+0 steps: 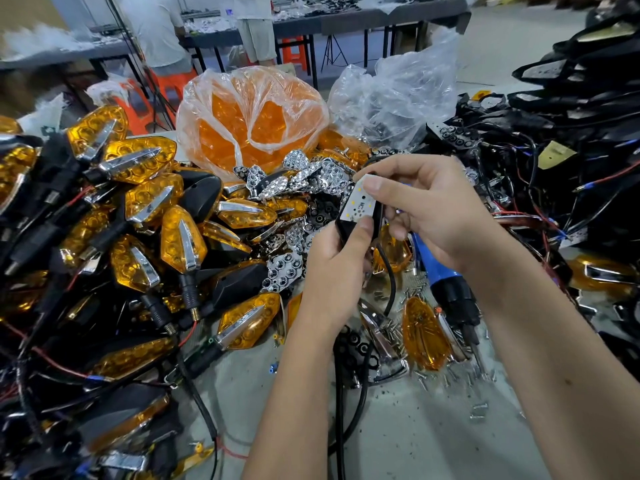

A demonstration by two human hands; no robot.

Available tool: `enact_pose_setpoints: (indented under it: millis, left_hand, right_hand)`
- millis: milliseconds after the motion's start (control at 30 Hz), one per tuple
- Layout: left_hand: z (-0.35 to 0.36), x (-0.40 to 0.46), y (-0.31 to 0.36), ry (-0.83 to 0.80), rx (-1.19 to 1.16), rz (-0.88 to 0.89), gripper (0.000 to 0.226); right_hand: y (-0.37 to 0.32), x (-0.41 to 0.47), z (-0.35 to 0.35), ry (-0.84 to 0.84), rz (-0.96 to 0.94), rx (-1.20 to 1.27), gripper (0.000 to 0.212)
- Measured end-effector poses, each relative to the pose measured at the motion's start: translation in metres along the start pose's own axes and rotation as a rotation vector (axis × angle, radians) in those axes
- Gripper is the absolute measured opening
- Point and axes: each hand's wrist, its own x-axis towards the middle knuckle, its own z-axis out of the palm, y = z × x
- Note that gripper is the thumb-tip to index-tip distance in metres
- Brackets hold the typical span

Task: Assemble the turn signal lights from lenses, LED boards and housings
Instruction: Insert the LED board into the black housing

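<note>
Both hands meet over the middle of the table around one black housing with a white LED board lying in it. My left hand grips the housing from below, thumb on the board's lower end. My right hand holds the upper end, thumb pressing on the board's top. A black cable hangs down from the housing. Chrome reflectors lie heaped just behind the hands. Loose amber lenses lie under my right forearm.
A pile of finished amber signals fills the left. A bag of amber lenses and a clear bag stand behind. Black housings with wires crowd the right. A blue electric screwdriver and several screws lie near my right arm.
</note>
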Motion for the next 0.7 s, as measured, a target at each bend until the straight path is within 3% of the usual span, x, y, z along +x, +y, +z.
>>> enact_pose_setpoints:
  millis: [267,700]
  left_hand:
    - [0.002,0.000,0.000,0.008,0.084,0.039,0.030]
    - [0.000,-0.004,0.004,0.013,-0.017,-0.015,0.031]
  right_hand:
    - [0.001,0.002,-0.002,0.059,-0.052,-0.100,0.016]
    - [-0.011,-0.002,0.003,0.044,-0.124,-0.346,0.008]
